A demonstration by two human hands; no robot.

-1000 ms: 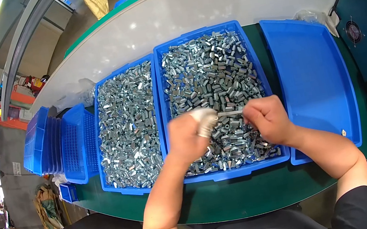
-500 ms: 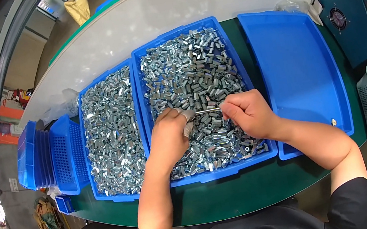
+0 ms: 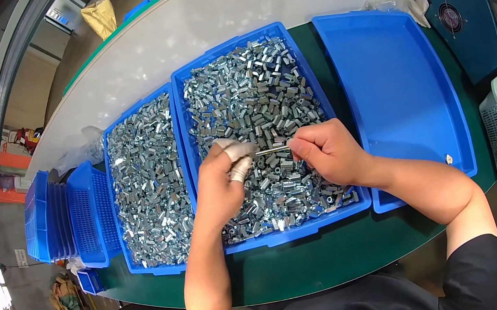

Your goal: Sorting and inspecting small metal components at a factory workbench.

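My right hand (image 3: pixel 331 153) is closed, pinching the right end of a thin metal rod (image 3: pixel 274 150) between thumb and fingers. The rod lies level, and its left end meets the fingertips of my left hand (image 3: pixel 221 182). White covers wrap some of the left fingers, which are curled; any small part in them is hidden. Both hands are over a blue tray (image 3: pixel 185 119) heaped with small silvery hexagonal metal pieces (image 3: pixel 260 104), some showing a hole in the end.
Left of it, another blue tray (image 3: pixel 180 147) holds similar pieces. Stacked blue baskets (image 3: pixel 93 214) stand farther left. On the right are a shallow blue tray (image 3: pixel 391 85) with one small pale item, a green machine (image 3: pixel 468 13) and a pale basket (image 3: pixel 495 143) of metal pieces.
The left fingers have shifted from pointing at the rod's end to curling more around it, their white covers showing more. The right hand keeps its pinch on the rod.
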